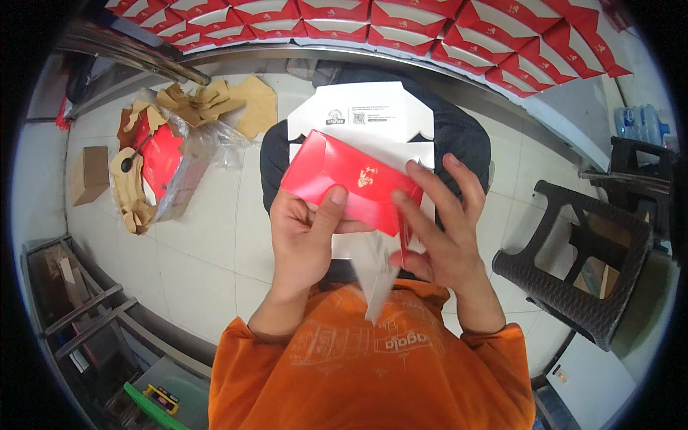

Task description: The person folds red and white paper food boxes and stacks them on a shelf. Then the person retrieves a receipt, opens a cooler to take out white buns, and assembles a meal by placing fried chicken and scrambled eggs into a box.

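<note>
A glossy red folding carton (342, 175) with a small gold emblem is held tilted over my lap. My left hand (304, 226) grips its left lower edge, thumb on the red face and fingers beneath. My right hand (448, 226) is at the right end, with some fingers against the red face and the thumb by a narrow red end flap. A white flap (375, 276), blurred by motion, hangs below the carton. Under the carton, across my legs, lies a flat white carton blank (380, 107) with small black printing; its middle is mostly hidden.
Rows of red-and-white folded cartons (337, 30) fill a surface ahead. On the floor at left, an opened brown paper and plastic package (147, 168) holds red sheets, beside a small brown box (89, 174). A dark woven-pattern stool (573, 261) stands at right, with clear water bottles (640, 123) beyond.
</note>
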